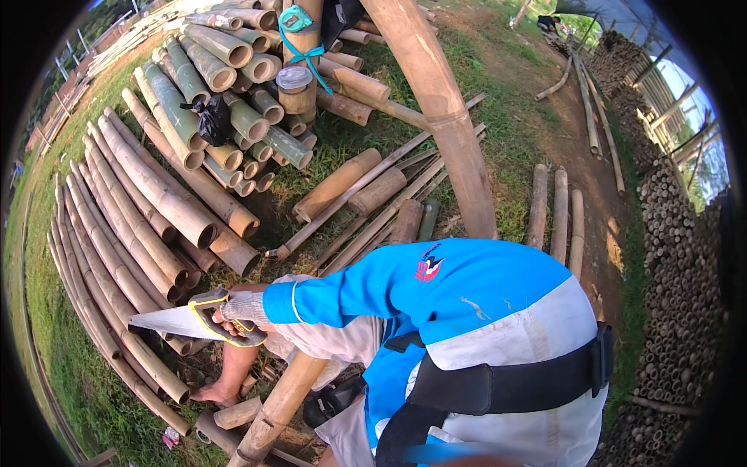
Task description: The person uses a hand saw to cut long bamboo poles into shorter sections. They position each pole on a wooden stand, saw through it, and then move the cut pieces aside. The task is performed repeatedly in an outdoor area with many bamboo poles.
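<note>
My right hand (237, 311), in a grey knit glove, is closed around the yellow-and-black handle of a handsaw (173, 321). The blade points left, overlapping the ends of the bamboo poles (128, 265) in view; contact with them cannot be told. My right arm, in a blue sleeve, reaches across from the right. Beneath my bent leg, a thick bamboo pole (272, 412) slants up from the lower edge. Short cut bamboo pieces (237, 412) lie beside it, near a bare foot (222, 389). My left hand is out of sight.
A bamboo stack (226, 47) with a black plastic bag (212, 118) stands at the back left. On an upright post hang a turquoise tape measure (294, 19) and a lidded jar (294, 82). A leaning bamboo pole (443, 117) rises ahead. Many bamboo ends (677, 257) are piled right.
</note>
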`<state>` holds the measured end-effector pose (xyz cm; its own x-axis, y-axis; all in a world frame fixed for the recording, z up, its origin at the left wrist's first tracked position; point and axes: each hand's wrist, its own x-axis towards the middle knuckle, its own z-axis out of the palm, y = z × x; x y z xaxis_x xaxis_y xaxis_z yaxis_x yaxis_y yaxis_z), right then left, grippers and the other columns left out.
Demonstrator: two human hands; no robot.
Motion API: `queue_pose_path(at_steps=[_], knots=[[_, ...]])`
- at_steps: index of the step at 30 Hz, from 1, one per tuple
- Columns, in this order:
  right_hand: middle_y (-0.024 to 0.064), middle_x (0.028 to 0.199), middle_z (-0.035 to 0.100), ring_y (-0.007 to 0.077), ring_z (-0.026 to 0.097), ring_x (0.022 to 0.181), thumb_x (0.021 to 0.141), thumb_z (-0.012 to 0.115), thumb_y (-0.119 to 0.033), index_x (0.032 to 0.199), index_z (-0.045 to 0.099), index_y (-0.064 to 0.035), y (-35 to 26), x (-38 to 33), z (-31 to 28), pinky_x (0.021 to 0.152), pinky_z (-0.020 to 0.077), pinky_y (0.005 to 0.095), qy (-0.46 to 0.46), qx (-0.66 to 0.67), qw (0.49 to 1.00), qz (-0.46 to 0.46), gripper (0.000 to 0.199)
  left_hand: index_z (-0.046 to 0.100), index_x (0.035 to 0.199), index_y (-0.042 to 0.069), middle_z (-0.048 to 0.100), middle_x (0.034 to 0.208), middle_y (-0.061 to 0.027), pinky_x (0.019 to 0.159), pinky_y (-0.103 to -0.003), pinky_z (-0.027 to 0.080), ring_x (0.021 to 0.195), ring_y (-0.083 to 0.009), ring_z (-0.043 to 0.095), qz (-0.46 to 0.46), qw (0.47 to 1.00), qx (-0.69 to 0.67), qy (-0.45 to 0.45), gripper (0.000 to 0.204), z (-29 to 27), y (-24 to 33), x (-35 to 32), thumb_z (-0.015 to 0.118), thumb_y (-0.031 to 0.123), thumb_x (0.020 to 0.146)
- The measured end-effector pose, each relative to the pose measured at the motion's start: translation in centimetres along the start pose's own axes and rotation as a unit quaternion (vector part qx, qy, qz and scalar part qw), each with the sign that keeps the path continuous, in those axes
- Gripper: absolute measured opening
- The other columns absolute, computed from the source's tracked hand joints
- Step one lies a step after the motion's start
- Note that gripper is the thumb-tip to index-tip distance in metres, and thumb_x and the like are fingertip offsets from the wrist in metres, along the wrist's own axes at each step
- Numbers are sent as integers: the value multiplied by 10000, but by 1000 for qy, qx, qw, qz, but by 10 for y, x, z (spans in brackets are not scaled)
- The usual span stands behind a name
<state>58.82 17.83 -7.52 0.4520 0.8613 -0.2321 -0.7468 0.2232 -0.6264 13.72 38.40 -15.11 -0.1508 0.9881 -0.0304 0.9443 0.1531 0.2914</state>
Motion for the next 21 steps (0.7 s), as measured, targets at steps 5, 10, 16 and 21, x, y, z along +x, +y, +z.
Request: queue_pose_path(at_steps=[5, 10, 16, 21], knots=[[79, 790, 723, 184, 671, 652, 988, 802, -247, 1038, 748, -76, -8, 67, -20, 549, 533, 358, 68, -73, 994, 51, 186, 542, 1555, 20, 682, 1440, -231, 1117, -484, 517, 1290, -397, 671, -8, 1000, -9, 1, 1079, -35, -20, -1, 907, 606, 726], [59, 764, 716, 178, 700, 632, 1018, 773, -290, 1130, 722, -111, -32, 118, -77, 573, 602, 351, 128, -103, 986, 1, 217, 531, 1567, 65, 699, 1402, -278, 1124, -513, 523, 1306, -452, 670, -20, 999, 19, -17, 1101, -51, -47, 8, 886, 654, 707], [178, 1224, 708, 252, 709, 1068, 954, 837, -306, 1445, 548, 11, -31, 130, -123, 897, 590, 375, 230, -264, 936, -27, 652, 600, 1493, 155, 737, 1355, -215, 1085, -513, 549, 1268, -413, 703, -67, 996, 53, 12, 990, -57, -29, -2, 883, 649, 683], [125, 1235, 669, 210, 629, 1133, 990, 797, -310, 1384, 594, 54, -8, 115, -156, 981, 499, 339, 183, -289, 934, -107, 574, 574, 1502, 133, 732, 1367, -193, 1079, -509, 555, 1258, -399, 707, -40, 999, 13, -3, 1030, -64, -32, -8, 907, 645, 673]])
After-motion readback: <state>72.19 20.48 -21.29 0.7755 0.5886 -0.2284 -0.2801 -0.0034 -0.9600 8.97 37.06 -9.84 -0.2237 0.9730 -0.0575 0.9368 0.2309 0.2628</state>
